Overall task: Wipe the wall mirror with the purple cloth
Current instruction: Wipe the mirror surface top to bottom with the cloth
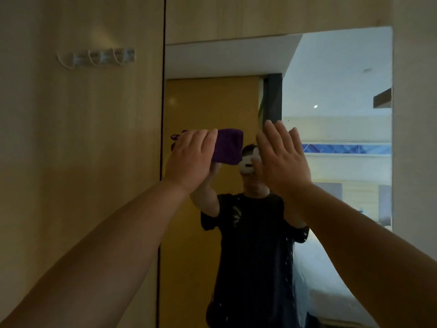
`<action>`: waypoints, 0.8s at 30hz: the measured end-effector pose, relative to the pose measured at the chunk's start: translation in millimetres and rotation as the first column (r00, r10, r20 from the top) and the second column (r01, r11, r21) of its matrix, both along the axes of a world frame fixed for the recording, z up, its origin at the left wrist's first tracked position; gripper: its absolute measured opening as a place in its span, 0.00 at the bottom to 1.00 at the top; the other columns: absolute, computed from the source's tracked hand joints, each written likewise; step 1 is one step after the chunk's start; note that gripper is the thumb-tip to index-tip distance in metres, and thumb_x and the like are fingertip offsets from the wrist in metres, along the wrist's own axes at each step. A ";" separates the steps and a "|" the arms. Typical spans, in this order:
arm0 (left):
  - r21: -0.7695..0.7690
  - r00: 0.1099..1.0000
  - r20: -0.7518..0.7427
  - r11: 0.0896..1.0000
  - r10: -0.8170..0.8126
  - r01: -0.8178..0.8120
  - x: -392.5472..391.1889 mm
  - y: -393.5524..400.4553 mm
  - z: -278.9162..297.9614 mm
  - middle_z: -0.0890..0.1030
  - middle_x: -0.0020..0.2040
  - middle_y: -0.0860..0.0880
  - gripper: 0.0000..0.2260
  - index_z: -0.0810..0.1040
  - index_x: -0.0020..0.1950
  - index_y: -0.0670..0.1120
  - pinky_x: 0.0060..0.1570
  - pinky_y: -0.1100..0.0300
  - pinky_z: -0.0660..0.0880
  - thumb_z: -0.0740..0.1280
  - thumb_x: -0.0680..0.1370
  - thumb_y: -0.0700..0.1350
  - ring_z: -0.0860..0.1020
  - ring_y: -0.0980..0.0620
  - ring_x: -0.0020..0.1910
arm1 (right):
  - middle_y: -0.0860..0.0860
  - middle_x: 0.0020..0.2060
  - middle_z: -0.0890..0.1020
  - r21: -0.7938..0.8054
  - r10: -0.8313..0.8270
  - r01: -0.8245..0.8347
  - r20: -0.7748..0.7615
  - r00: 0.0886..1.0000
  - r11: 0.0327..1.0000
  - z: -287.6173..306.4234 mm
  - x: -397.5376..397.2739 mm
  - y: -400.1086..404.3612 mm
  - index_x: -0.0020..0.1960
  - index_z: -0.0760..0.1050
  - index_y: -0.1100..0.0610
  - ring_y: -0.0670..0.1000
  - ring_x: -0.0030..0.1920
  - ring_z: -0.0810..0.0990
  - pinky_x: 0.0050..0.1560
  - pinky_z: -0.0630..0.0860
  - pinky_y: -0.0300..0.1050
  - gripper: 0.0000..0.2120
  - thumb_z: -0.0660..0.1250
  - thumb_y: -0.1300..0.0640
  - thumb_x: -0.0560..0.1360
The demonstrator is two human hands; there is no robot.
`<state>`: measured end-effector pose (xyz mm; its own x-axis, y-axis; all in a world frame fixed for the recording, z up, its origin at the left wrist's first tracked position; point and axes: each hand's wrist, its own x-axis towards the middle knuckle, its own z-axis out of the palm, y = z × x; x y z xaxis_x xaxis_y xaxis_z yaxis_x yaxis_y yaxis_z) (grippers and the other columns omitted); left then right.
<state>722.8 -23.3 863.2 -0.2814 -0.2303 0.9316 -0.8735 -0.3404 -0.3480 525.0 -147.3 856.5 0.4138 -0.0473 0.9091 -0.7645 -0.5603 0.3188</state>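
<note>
A tall wall mirror [335, 86] fills the middle and right of the view, set into wooden panelling. My left hand [189, 157] presses a folded purple cloth [229, 145] flat against the glass near the mirror's left edge, at about head height. My right hand [281, 157] is raised just right of the cloth with its fingers spread, palm toward the glass and holding nothing. The mirror shows a person in a dark shirt with both arms raised. Small white droplets or specks [287, 252] dot the lower glass.
A wooden wall panel [82, 162] stands to the left of the mirror, with a row of hooks [97, 58] fixed high on it. More wood panelling runs above the mirror and along its right edge [413, 138]. The reflection shows a room with a bed.
</note>
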 end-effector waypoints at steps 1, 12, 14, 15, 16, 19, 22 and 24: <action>-0.007 1.000 -0.011 1.000 -0.005 0.005 5.5 -1.9 7.8 0.77 0.60 0.39 0.21 0.70 0.69 0.37 0.61 0.44 0.72 0.54 0.82 0.49 0.75 0.39 0.58 | 0.59 0.79 0.57 0.002 -0.018 0.018 0.015 1.000 1.000 7.0 1.2 -1.5 0.78 0.60 0.58 0.61 0.79 0.50 0.77 0.46 0.62 0.32 0.46 0.39 0.81; -0.115 1.000 -0.029 0.993 0.001 -0.004 20.1 -11.8 70.7 0.76 0.61 0.38 0.23 0.69 0.70 0.38 0.62 0.44 0.70 0.55 0.81 0.50 0.74 0.38 0.59 | 0.58 0.79 0.54 -0.027 -0.044 0.045 0.048 0.998 0.999 18.8 4.8 -13.2 0.79 0.55 0.58 0.59 0.79 0.46 0.77 0.47 0.63 0.35 0.42 0.36 0.81; -0.170 0.999 -0.039 0.985 0.009 -0.016 16.3 -7.2 98.9 0.76 0.61 0.38 0.22 0.69 0.70 0.38 0.62 0.44 0.71 0.54 0.80 0.49 0.74 0.38 0.59 | 0.59 0.79 0.56 -0.048 -0.038 0.040 0.050 0.998 0.998 18.9 5.1 -14.0 0.79 0.56 0.58 0.59 0.79 0.47 0.77 0.48 0.63 0.35 0.43 0.37 0.81; -0.194 0.999 -0.039 0.981 0.017 -0.024 14.0 -5.1 114.3 0.76 0.62 0.39 0.22 0.69 0.70 0.39 0.62 0.45 0.71 0.54 0.80 0.49 0.74 0.38 0.59 | 0.59 0.79 0.56 -0.058 -0.039 0.042 0.053 0.998 0.997 18.8 4.9 -14.6 0.78 0.57 0.59 0.59 0.79 0.47 0.77 0.48 0.63 0.35 0.43 0.37 0.81; -0.205 0.999 -0.034 0.978 0.028 -0.035 11.5 -3.9 128.8 0.75 0.63 0.39 0.22 0.68 0.70 0.39 0.63 0.45 0.70 0.55 0.80 0.48 0.74 0.38 0.60 | 0.59 0.79 0.57 -0.065 -0.040 0.044 0.058 0.997 0.997 18.8 5.0 -15.6 0.78 0.57 0.59 0.58 0.79 0.47 0.77 0.47 0.63 0.35 0.44 0.37 0.81; -0.081 0.995 -0.097 0.997 0.012 -0.020 9.6 -10.8 155.1 0.67 0.73 0.40 0.26 0.60 0.77 0.42 0.72 0.45 0.61 0.59 0.80 0.48 0.66 0.39 0.71 | 0.59 0.78 0.57 -0.079 -0.038 0.043 0.068 0.997 0.996 19.6 5.7 -17.2 0.78 0.57 0.58 0.58 0.79 0.47 0.77 0.47 0.62 0.35 0.43 0.36 0.81; 0.094 0.992 -0.125 0.995 0.027 -0.016 20.7 -24.5 152.2 0.50 0.81 0.45 0.33 0.48 0.81 0.45 0.78 0.47 0.45 0.54 0.83 0.59 0.48 0.46 0.80 | 0.59 0.78 0.58 -0.094 -0.022 0.028 0.071 0.997 0.995 18.9 5.5 -19.7 0.78 0.59 0.58 0.59 0.79 0.48 0.77 0.50 0.63 0.35 0.44 0.36 0.81; 0.112 0.996 -0.077 0.993 0.046 -0.038 27.6 -25.3 142.2 0.48 0.81 0.46 0.36 0.47 0.81 0.45 0.78 0.47 0.44 0.46 0.80 0.66 0.46 0.47 0.80 | 0.59 0.78 0.59 -0.102 -0.003 0.011 0.083 0.997 0.995 18.8 5.5 -20.5 0.78 0.60 0.59 0.59 0.79 0.50 0.77 0.51 0.64 0.34 0.45 0.37 0.81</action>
